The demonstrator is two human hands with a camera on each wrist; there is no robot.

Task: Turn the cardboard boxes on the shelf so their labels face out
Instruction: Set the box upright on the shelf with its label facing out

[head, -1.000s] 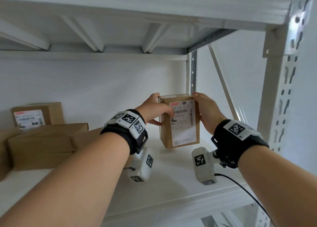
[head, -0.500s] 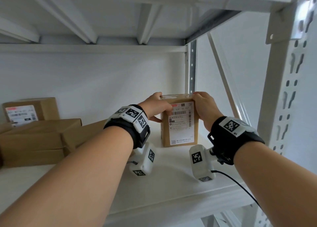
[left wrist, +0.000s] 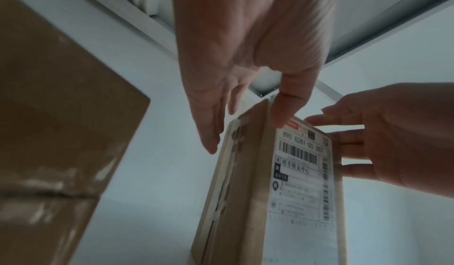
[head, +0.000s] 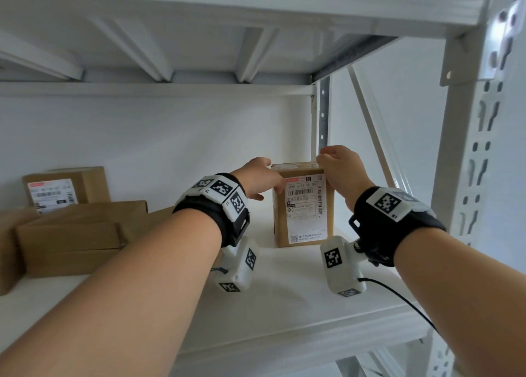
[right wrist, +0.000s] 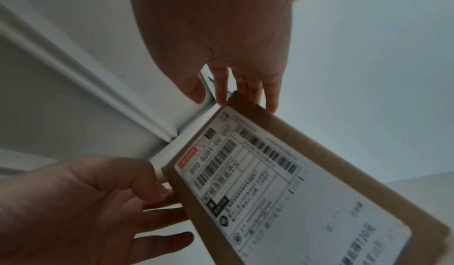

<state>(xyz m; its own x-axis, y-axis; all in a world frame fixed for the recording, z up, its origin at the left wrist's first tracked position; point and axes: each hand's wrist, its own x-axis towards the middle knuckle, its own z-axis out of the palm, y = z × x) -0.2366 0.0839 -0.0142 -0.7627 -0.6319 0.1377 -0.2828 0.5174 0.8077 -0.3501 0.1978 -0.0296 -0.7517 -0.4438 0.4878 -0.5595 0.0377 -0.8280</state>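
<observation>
Both bare forearms are stretched forward and upward, each wrapped at the wrist in a black band carrying white marker blocks. The left hand (head: 260, 177) is held with fingers nearly straight and thumb (left wrist: 285, 111) extended. The right hand (head: 340, 168) is raised slightly higher, its fingers (right wrist: 269, 94) straight and loosely spread.

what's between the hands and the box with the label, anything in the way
Nothing visible. The left hand and right hand flank the upright labelled box at its top, fingers straight and loose against its sides. Its label already faces out. The other boxes sit off to the left, apart from it.
</observation>
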